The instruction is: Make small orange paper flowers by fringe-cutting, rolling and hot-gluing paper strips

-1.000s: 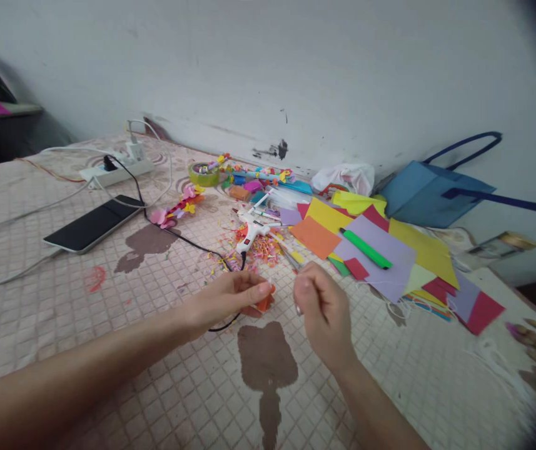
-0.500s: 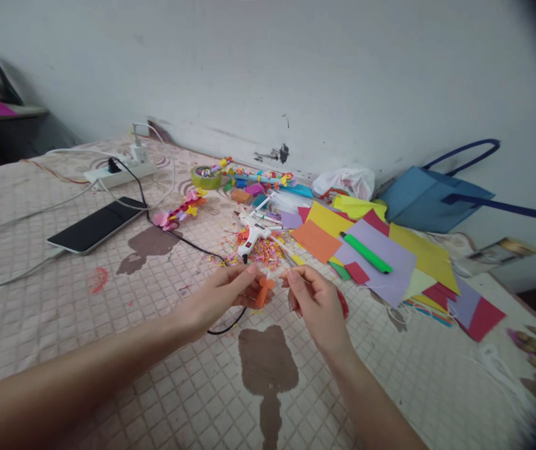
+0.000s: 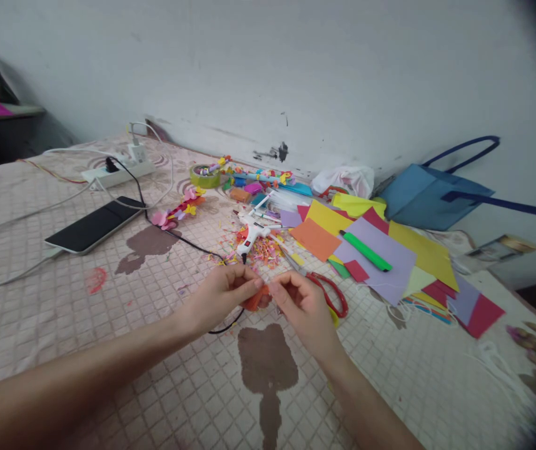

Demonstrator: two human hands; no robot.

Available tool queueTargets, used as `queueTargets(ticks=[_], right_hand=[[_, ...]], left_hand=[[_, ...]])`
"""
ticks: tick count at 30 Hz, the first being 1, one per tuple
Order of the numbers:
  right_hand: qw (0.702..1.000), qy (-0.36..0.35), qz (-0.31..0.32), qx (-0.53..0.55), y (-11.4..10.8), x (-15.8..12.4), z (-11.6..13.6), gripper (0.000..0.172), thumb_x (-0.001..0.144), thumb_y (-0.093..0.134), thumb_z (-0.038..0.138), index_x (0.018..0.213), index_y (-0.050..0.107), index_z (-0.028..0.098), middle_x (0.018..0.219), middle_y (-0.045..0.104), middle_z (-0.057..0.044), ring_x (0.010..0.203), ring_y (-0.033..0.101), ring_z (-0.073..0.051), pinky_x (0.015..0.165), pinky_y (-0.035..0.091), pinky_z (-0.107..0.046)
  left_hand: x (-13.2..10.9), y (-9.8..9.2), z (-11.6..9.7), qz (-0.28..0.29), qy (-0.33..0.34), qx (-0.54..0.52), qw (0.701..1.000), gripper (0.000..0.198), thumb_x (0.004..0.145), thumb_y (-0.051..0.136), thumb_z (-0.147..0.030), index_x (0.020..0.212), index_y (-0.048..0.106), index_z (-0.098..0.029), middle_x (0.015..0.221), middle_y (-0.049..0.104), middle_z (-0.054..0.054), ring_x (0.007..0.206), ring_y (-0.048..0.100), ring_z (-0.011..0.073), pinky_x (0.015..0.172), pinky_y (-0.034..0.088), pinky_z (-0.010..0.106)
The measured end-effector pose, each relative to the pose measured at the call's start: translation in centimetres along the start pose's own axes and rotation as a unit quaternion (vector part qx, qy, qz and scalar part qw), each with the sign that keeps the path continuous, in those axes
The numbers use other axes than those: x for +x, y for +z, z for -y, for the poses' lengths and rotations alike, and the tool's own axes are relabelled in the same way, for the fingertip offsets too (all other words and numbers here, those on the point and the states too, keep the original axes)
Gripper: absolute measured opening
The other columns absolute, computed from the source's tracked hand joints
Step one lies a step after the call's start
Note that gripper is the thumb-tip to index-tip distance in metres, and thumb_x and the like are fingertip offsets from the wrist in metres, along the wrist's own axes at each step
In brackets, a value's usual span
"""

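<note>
My left hand [image 3: 221, 294] pinches a small orange paper piece [image 3: 252, 302] between thumb and fingers, above the middle of the table. My right hand [image 3: 306, 312] is closed in a pinch at the piece's right side, its fingertips almost meeting the left ones. What lies between the right fingertips is too small to make out. Just beyond the hands stands a white glue gun [image 3: 251, 239] amid coloured paper scraps [image 3: 268, 256]. Scissors with red handles [image 3: 341, 301] lie behind my right hand, partly hidden by it.
At left lie a phone [image 3: 94, 225] and a white power strip [image 3: 117, 174]; a black cable [image 3: 187, 241] runs to the glue gun. Coloured paper sheets [image 3: 380, 250] with a green marker [image 3: 366, 251] spread at right. Behind them sits a blue bag [image 3: 436, 197] near the wall.
My right hand has moved left, closing in on the orange piece. The piece has turned and is now mostly covered by fingers. More of the red scissors shows.
</note>
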State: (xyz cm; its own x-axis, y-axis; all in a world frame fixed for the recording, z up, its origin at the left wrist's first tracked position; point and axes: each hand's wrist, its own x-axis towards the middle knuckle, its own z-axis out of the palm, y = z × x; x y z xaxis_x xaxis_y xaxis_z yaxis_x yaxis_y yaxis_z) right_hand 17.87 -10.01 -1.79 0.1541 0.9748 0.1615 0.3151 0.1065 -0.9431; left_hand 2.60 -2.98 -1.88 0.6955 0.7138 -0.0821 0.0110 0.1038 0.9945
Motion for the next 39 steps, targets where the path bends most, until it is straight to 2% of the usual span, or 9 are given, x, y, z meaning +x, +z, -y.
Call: queueTargets(ticks=[2,6,12,15,19,22,28,35,39], right_hand=[[1.0,-0.007,-0.005,-0.008,0.0,0.1,-0.1,0.017,0.085,0.056,0.032,0.075,0.057,0.018,0.069,0.06,-0.001,0.06,0.053,-0.013,0.056,0.041,-0.024],[1.0,0.02,-0.006,0.001,0.0,0.1,-0.1,0.017,0.086,0.054,0.03,0.074,0.056,0.018,0.064,0.057,0.001,0.054,0.047,-0.01,0.05,0.038,-0.022],[0.996,0.055,-0.003,0.067,-0.2,0.3,-0.7,0.021,0.086,0.054,0.037,0.075,0.054,0.019,0.057,0.047,0.005,0.048,0.041,-0.009,0.044,0.033,-0.021],[0.99,0.067,-0.035,0.116,-0.3,0.5,-1.4,0.025,0.088,0.051,0.04,0.074,0.051,0.02,0.054,0.044,0.006,0.045,0.04,-0.008,0.042,0.032,-0.02],[0.983,0.072,-0.086,0.145,-0.5,0.7,-1.9,0.039,0.09,0.046,0.047,0.061,0.041,0.02,0.05,0.04,0.007,0.041,0.038,-0.008,0.039,0.029,-0.02],[0.991,0.053,-0.068,0.103,-0.5,0.6,-1.5,0.041,0.09,0.045,0.049,0.061,0.044,0.02,0.052,0.043,0.005,0.044,0.04,-0.008,0.041,0.031,-0.021],[0.999,0.024,-0.008,0.024,0.0,0.4,-0.6,0.024,0.085,0.056,0.04,0.075,0.054,0.018,0.065,0.051,0.002,0.051,0.042,-0.009,0.045,0.035,-0.021],[0.998,0.034,-0.004,0.047,0.0,0.4,-1.0,0.019,0.084,0.057,0.034,0.074,0.055,0.018,0.068,0.053,0.002,0.054,0.045,-0.01,0.046,0.037,-0.021],[0.996,0.044,-0.008,0.077,0.0,0.5,-1.2,0.02,0.084,0.056,0.034,0.072,0.054,0.019,0.065,0.051,0.003,0.052,0.042,-0.009,0.046,0.035,-0.021]], left_hand=[[0.0,0.1,-0.2,-0.001,-0.008,0.001,1.0,0.03,0.083,0.056,-0.041,0.072,0.058,-0.013,0.066,0.06,0.002,0.06,0.055,0.0114,0.061,0.044,0.024],[0.0,0.2,-0.5,-0.005,-0.031,-0.032,0.999,0.034,0.085,0.051,-0.043,0.072,0.058,-0.013,0.069,0.061,0.002,0.064,0.057,0.0127,0.069,0.048,0.028],[0.1,0.0,-0.1,0.007,-0.03,-0.033,0.999,0.025,0.08,0.06,-0.036,0.075,0.061,-0.012,0.069,0.063,0.002,0.063,0.056,0.0113,0.063,0.045,0.024],[0.0,0.0,-0.2,0.004,-0.05,-0.059,0.997,0.025,0.082,0.06,-0.037,0.075,0.061,-0.013,0.073,0.065,0.003,0.067,0.059,0.0124,0.068,0.047,0.026],[-0.1,0.1,-0.3,0.0,-0.064,-0.1,0.993,0.031,0.083,0.057,-0.043,0.079,0.062,-0.013,0.076,0.068,0.006,0.074,0.064,0.0168,0.074,0.05,0.032],[0.0,0.2,-0.2,-0.001,-0.065,-0.135,0.989,0.035,0.084,0.054,-0.045,0.087,0.063,-0.012,0.081,0.07,0.009,0.076,0.065,0.0185,0.076,0.049,0.033],[0.1,0.2,0.1,-0.014,-0.064,-0.156,0.986,0.04,0.085,0.052,-0.049,0.088,0.063,-0.011,0.079,0.069,0.009,0.073,0.064,0.0175,0.077,0.049,0.034],[0.0,0.3,-0.4,-0.009,-0.054,-0.087,0.995,0.027,0.082,0.059,-0.039,0.079,0.062,-0.013,0.077,0.065,0.004,0.073,0.061,0.015,0.075,0.05,0.031],[0.0,0.2,-0.5,0.007,-0.059,-0.084,0.995,0.027,0.085,0.055,-0.038,0.082,0.064,-0.012,0.08,0.066,0.005,0.074,0.062,0.0149,0.076,0.05,0.031]])
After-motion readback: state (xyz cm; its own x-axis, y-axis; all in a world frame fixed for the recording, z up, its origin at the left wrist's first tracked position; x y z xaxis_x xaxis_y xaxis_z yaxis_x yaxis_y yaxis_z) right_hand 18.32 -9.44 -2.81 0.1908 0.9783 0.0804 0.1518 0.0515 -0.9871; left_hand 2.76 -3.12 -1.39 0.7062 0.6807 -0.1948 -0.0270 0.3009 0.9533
